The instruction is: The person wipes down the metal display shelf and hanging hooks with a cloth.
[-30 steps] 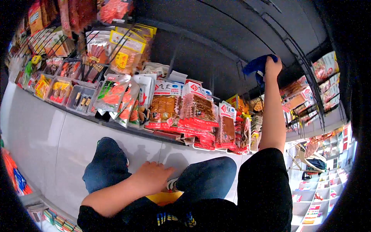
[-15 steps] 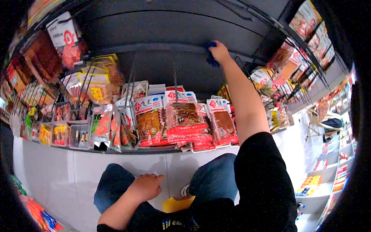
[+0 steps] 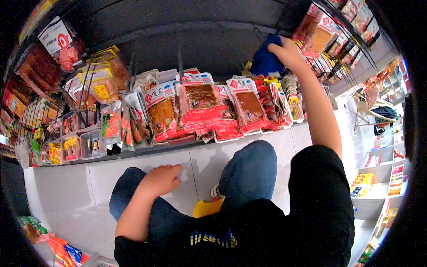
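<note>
My right hand (image 3: 287, 52) reaches out to the back right of the display and grips a dark blue cloth (image 3: 265, 58). The cloth hangs in front of the dark back panel (image 3: 213, 46), just above the packets on the shelf. Below it lie red and white packets of brown, flat food (image 3: 247, 104), piled in the middle of the shelf. My left hand (image 3: 162, 180) is held over my left knee, its fingers loosely stretched to the right and nothing in them.
Thin metal hooks (image 3: 180, 66) stick out from the back panel. Hanging packets (image 3: 104, 80) crowd the left side, above clear plastic bins (image 3: 91, 144). More hanging packets (image 3: 322, 40) are at the right. A yellow stool (image 3: 208, 207) shows between my legs. Stocked shelves (image 3: 378, 191) line the far right.
My right hand has moved right and closer to the packets with the cloth, which now hangs more spread out. The view has shifted a little. My left hand stays over the knee.
</note>
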